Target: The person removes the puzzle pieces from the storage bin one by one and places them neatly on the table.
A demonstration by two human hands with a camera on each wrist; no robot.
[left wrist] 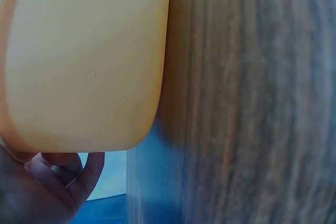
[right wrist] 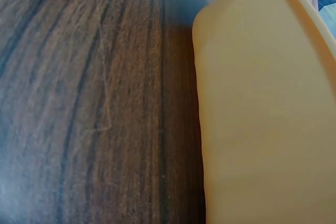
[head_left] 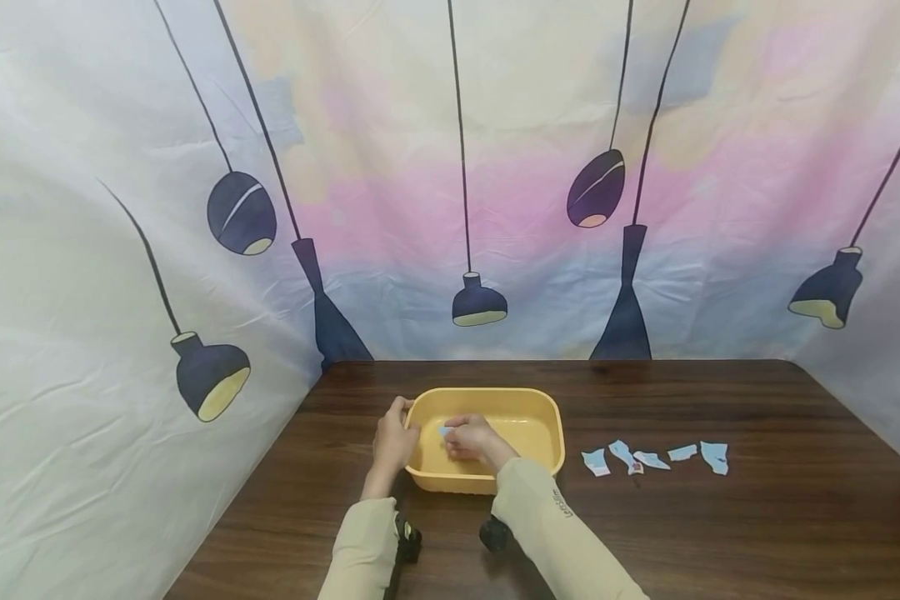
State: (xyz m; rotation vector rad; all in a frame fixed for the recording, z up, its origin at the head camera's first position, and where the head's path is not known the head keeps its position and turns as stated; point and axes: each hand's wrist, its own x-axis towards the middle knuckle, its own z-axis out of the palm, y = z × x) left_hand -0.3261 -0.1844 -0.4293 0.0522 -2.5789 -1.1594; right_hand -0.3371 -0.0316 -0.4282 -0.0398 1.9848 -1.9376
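A yellow plastic basin sits on the wooden table. At its left end my left hand grips the rim, and in the left wrist view the fingers lie along the outside of the end wall. My right hand reaches down inside the basin and pinches a small light-blue paper scrap toward the left side. Part of that scrap is hidden by the fingers. The right wrist view shows the basin's outer side wall but not the right hand.
Several torn light-blue paper scraps lie in a loose row on the table, right of the basin. Behind the table's far edge hangs a pastel cloth backdrop printed with dark lamps.
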